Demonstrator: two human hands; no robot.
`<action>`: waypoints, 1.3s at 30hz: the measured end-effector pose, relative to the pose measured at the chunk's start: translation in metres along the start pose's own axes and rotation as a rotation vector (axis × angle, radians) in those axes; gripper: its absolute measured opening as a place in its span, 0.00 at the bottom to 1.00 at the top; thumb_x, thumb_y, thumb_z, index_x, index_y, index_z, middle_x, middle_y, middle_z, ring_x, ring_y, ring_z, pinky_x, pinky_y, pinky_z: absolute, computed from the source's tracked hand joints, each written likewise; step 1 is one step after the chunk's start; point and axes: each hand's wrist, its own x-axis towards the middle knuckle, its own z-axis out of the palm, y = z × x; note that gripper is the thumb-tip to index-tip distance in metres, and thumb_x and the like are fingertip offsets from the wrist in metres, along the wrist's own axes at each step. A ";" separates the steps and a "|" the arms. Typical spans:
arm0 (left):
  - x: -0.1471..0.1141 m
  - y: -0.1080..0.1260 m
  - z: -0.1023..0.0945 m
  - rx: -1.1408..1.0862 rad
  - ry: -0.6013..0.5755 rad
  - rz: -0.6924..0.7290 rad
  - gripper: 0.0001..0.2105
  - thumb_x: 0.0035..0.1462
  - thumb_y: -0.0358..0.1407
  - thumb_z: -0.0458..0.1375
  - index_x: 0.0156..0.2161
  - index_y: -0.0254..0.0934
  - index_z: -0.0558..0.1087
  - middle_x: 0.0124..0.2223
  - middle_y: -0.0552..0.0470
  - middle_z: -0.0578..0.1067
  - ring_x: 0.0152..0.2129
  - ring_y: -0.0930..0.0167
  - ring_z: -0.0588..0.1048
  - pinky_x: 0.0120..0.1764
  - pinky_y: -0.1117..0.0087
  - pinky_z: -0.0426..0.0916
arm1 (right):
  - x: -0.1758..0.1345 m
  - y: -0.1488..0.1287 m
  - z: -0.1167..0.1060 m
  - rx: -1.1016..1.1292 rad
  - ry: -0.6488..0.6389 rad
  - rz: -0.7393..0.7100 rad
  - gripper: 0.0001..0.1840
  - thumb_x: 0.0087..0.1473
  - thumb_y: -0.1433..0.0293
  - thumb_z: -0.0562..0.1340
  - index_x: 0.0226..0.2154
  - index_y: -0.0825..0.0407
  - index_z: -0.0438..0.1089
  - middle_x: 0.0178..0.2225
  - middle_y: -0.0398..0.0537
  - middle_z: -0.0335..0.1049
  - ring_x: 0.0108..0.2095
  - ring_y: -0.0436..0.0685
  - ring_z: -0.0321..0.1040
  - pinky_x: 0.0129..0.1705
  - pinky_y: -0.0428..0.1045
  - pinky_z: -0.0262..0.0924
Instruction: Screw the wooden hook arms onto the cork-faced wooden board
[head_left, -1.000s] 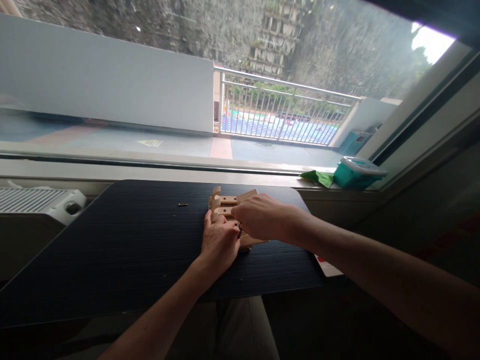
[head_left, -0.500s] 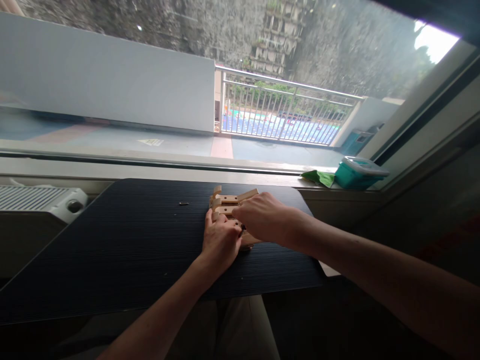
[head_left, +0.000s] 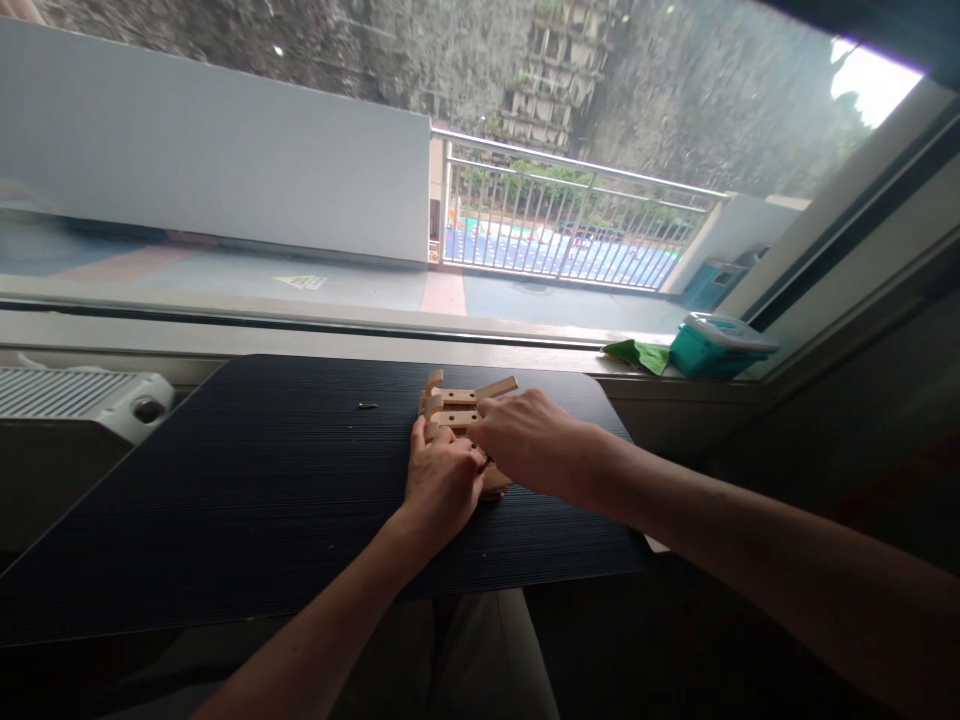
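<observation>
A light wooden assembly (head_left: 454,397) of slats with dark holes and curved end pieces lies on the dark table. My left hand (head_left: 442,482) is closed around its near left side, pressing it against the tabletop. Over its right side, my right hand (head_left: 525,432) is closed, knuckles up. A small dark tip (head_left: 486,463) shows between the two hands, and its kind cannot be made out. What the right fingers grip is hidden beneath that hand. One wooden slat (head_left: 498,386) sticks out at an angle beyond the right fingers. To the left lies a small metal screw (head_left: 367,406).
The dark table (head_left: 225,500) stands against a window sill (head_left: 525,357). On the sill are a teal box with a clear lid (head_left: 720,348) and a green cloth (head_left: 637,355). A white heater (head_left: 82,400) is at the left. A pale flat piece (head_left: 655,544) shows beneath my right forearm.
My right hand has shifted very slightly to the right, and its forearm sits a little lower over the pale piece. The left hand and the wooden assembly have stayed in place.
</observation>
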 end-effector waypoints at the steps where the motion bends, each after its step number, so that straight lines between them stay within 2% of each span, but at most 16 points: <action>1: 0.000 0.000 0.000 -0.002 0.005 -0.009 0.05 0.50 0.33 0.56 0.31 0.41 0.75 0.34 0.50 0.76 0.41 0.61 0.67 0.56 0.49 0.45 | 0.000 -0.001 0.001 -0.007 0.006 0.000 0.10 0.51 0.77 0.55 0.32 0.56 0.72 0.36 0.54 0.72 0.34 0.59 0.69 0.30 0.50 0.61; 6: -0.001 0.002 0.002 0.009 0.015 -0.024 0.06 0.49 0.32 0.56 0.33 0.40 0.75 0.33 0.49 0.76 0.40 0.61 0.68 0.56 0.50 0.46 | 0.004 -0.005 0.010 -0.030 0.048 0.006 0.12 0.53 0.79 0.52 0.29 0.59 0.71 0.32 0.57 0.72 0.31 0.58 0.70 0.30 0.50 0.62; 11: 0.000 0.001 0.000 0.003 0.003 -0.028 0.07 0.49 0.32 0.55 0.34 0.39 0.75 0.34 0.48 0.77 0.41 0.60 0.68 0.56 0.49 0.46 | 0.007 -0.004 0.015 -0.021 0.008 -0.024 0.09 0.51 0.76 0.55 0.27 0.58 0.71 0.26 0.54 0.72 0.30 0.59 0.70 0.29 0.50 0.61; 15: 0.001 -0.001 -0.001 -0.007 -0.007 -0.003 0.07 0.50 0.33 0.55 0.32 0.41 0.75 0.34 0.50 0.77 0.41 0.61 0.68 0.56 0.47 0.45 | 0.004 -0.002 0.009 0.036 -0.003 0.019 0.08 0.51 0.74 0.57 0.30 0.57 0.72 0.31 0.54 0.73 0.33 0.59 0.70 0.29 0.50 0.61; 20: -0.001 -0.001 0.002 0.003 0.020 -0.011 0.08 0.50 0.32 0.54 0.34 0.40 0.75 0.36 0.48 0.76 0.42 0.60 0.68 0.56 0.48 0.46 | 0.003 -0.004 -0.001 0.053 -0.029 -0.054 0.11 0.50 0.77 0.56 0.36 0.57 0.71 0.37 0.56 0.73 0.39 0.60 0.69 0.34 0.51 0.60; 25: 0.000 0.001 0.002 0.001 0.011 -0.020 0.10 0.50 0.33 0.54 0.36 0.40 0.75 0.36 0.47 0.76 0.42 0.59 0.68 0.56 0.48 0.46 | 0.007 0.000 0.007 0.083 -0.002 -0.059 0.09 0.48 0.75 0.57 0.32 0.56 0.72 0.32 0.54 0.73 0.36 0.59 0.70 0.31 0.49 0.59; 29: 0.001 0.002 0.001 0.008 -0.011 -0.003 0.07 0.50 0.32 0.54 0.31 0.41 0.76 0.31 0.49 0.76 0.40 0.60 0.68 0.56 0.48 0.46 | 0.007 0.007 0.011 0.080 -0.005 0.001 0.08 0.49 0.71 0.56 0.29 0.55 0.72 0.29 0.53 0.73 0.33 0.58 0.70 0.30 0.49 0.58; 32: 0.001 0.001 0.000 0.010 -0.014 -0.004 0.07 0.51 0.33 0.55 0.29 0.42 0.76 0.30 0.50 0.76 0.39 0.60 0.68 0.55 0.47 0.46 | 0.005 0.008 0.005 0.067 -0.030 0.003 0.08 0.49 0.69 0.58 0.29 0.54 0.71 0.29 0.52 0.72 0.32 0.58 0.69 0.30 0.50 0.57; 35: 0.001 0.002 0.000 0.015 -0.004 0.004 0.07 0.52 0.34 0.54 0.31 0.43 0.76 0.33 0.50 0.76 0.41 0.60 0.68 0.55 0.47 0.46 | 0.005 0.007 -0.004 0.058 -0.074 -0.012 0.06 0.47 0.71 0.59 0.30 0.53 0.71 0.30 0.49 0.72 0.33 0.58 0.69 0.31 0.50 0.57; 39: 0.001 0.002 -0.002 0.028 0.001 -0.009 0.08 0.51 0.33 0.55 0.35 0.42 0.76 0.38 0.48 0.76 0.42 0.59 0.67 0.54 0.49 0.48 | 0.014 0.007 -0.004 0.044 -0.052 -0.053 0.06 0.48 0.75 0.58 0.28 0.55 0.71 0.30 0.50 0.71 0.34 0.57 0.68 0.31 0.48 0.55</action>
